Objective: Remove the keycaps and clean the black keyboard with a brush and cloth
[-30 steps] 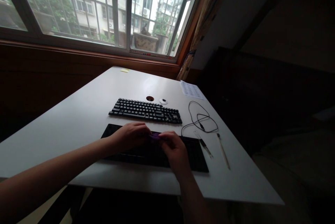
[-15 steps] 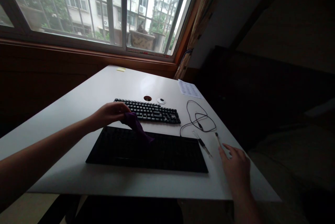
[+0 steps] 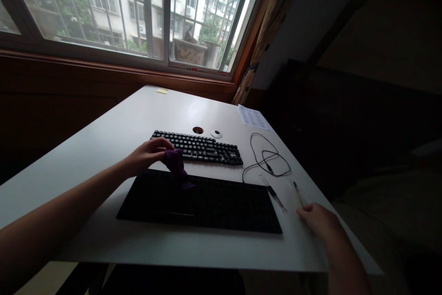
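My left hand (image 3: 155,150) pinches a crumpled purple cloth (image 3: 175,162). The cloth hangs over the back edge of a wide, flat black board (image 3: 214,203) shaped like a keyboard; its surface is too dark to make out. Just behind the board sits a black keyboard (image 3: 203,147) with its rows of keys showing. On the right, my right hand (image 3: 319,219) is closed on the handle of a thin, light-coloured brush (image 3: 297,195), whose dark tip points away from me. Between brush and board lies a slim tool with thin wire ends and a black middle (image 3: 272,191).
A dark cable (image 3: 267,161) lies coiled on the white table (image 3: 117,124). Farther back are a round hole (image 3: 198,130), a white round cover (image 3: 216,134), a printed sheet (image 3: 253,118) and yellow sticky notes (image 3: 162,91). A barred window (image 3: 120,9) stands beyond.
My right hand has closed on the brush and drawn back toward me. The cloth's hanging end has swung left, while my left hand stays almost in place. The view has shifted slightly.
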`<state>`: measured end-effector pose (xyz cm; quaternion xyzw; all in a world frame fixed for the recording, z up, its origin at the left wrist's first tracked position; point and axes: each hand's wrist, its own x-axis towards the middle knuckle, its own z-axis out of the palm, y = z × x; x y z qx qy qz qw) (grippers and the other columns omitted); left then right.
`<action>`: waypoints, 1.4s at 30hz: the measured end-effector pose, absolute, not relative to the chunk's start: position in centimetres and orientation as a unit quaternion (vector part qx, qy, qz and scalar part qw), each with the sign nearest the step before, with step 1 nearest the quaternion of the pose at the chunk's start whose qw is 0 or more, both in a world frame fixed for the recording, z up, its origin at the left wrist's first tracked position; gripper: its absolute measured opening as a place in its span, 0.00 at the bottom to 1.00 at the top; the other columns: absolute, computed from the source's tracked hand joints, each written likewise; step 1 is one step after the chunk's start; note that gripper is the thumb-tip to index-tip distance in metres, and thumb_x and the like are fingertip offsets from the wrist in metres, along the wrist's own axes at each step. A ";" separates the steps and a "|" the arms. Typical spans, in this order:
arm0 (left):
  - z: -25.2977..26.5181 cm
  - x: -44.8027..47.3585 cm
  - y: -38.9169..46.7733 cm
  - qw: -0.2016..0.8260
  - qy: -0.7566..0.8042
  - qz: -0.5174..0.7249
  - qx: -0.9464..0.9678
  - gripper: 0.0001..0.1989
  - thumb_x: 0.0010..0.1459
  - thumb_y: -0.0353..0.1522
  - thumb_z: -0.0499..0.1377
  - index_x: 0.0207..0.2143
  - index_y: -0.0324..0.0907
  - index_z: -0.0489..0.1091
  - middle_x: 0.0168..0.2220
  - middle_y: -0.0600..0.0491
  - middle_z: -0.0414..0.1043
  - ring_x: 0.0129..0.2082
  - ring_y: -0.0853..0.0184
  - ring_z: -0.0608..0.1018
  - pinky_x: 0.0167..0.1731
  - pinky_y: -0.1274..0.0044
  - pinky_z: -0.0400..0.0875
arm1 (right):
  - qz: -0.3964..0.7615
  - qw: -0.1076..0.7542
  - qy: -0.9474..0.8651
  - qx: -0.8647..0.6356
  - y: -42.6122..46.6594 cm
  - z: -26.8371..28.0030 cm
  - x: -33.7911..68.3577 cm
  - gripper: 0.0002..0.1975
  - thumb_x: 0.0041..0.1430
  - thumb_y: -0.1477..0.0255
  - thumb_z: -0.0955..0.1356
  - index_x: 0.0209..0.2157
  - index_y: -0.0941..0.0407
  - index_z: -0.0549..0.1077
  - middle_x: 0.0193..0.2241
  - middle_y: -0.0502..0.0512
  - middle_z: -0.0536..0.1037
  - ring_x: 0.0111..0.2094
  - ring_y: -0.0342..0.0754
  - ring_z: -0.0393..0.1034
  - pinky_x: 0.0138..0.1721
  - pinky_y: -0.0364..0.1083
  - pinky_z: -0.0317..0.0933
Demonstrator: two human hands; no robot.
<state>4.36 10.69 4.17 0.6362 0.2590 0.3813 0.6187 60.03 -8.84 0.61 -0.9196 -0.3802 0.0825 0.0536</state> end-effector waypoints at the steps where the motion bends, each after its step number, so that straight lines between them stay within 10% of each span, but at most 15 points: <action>1: 4.1 4.3 10.5 0.620 0.258 0.377 0.638 0.16 0.59 0.38 0.68 0.42 0.37 0.71 0.35 0.48 0.79 0.33 0.62 0.82 0.34 0.72 0.79 | 0.085 0.055 -0.379 -0.920 -8.9 0.7 59.8 0.13 0.51 0.59 0.68 0.27 0.55 0.76 0.26 0.62 0.81 0.27 0.58 0.77 0.29 0.50 0.64; 19: 4.6 4.0 9.7 0.546 0.238 0.416 0.687 0.11 0.62 0.36 0.63 0.42 0.38 0.70 0.36 0.49 0.75 0.35 0.65 0.79 0.34 0.75 0.75 | 0.157 0.382 -0.566 -0.714 -8.2 8.1 38.8 0.12 0.64 0.59 0.65 0.36 0.53 0.71 0.24 0.50 0.80 0.25 0.49 0.77 0.29 0.45 0.68; 30: 5.7 1.6 11.2 0.370 0.175 0.245 0.879 0.09 0.63 0.31 0.59 0.43 0.39 0.75 0.39 0.49 0.76 0.38 0.66 0.76 0.39 0.77 0.70 | 0.413 0.346 -0.662 -0.522 1.0 5.0 28.5 0.16 0.66 0.58 0.65 0.35 0.56 0.75 0.25 0.50 0.79 0.23 0.42 0.72 0.22 0.40 0.66; 42: 3.5 3.2 9.8 0.285 0.120 0.195 0.931 0.26 0.56 0.34 0.69 0.56 0.47 0.69 0.53 0.45 0.69 0.52 0.56 0.71 0.54 0.66 0.68 | 0.299 0.229 -0.795 -0.475 3.4 4.9 29.2 0.15 0.68 0.62 0.66 0.29 0.55 0.74 0.24 0.49 0.76 0.26 0.43 0.69 0.27 0.41 0.59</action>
